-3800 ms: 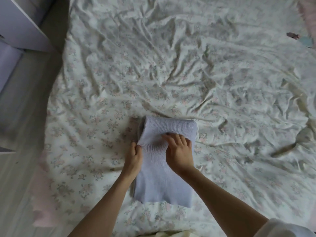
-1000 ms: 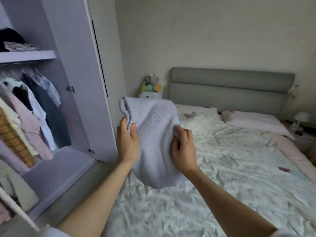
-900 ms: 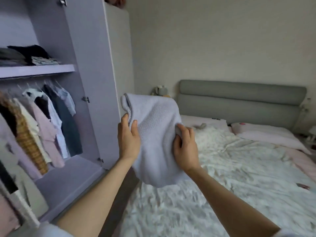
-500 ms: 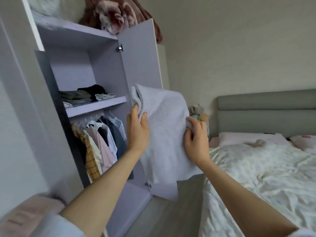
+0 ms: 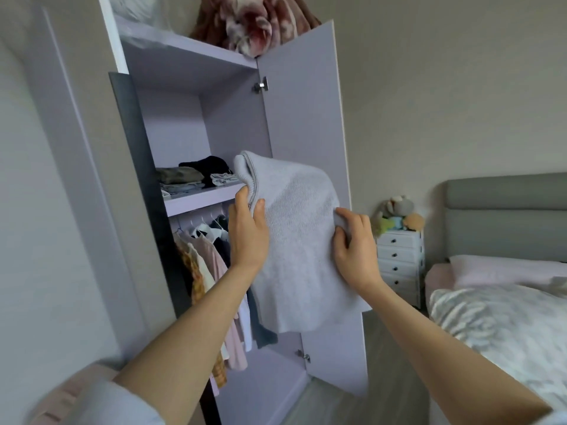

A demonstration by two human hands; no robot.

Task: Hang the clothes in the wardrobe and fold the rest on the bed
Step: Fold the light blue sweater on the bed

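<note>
At the centre of the frame, the left hand (image 5: 248, 237) and the right hand (image 5: 356, 246) grip the folded sweater (image 5: 294, 240) by its sides. It should stay level and go flat onto the shelf (image 5: 199, 197), beside the folded clothes (image 5: 196, 176).

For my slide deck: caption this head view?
Both hands, left hand and right hand, hold folded pale-grey knit sweater before open lilac wardrobe.

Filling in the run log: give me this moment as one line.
stage: carrying | item: folded sweater | left hand: holds | right hand: holds | facing: open wardrobe
</note>
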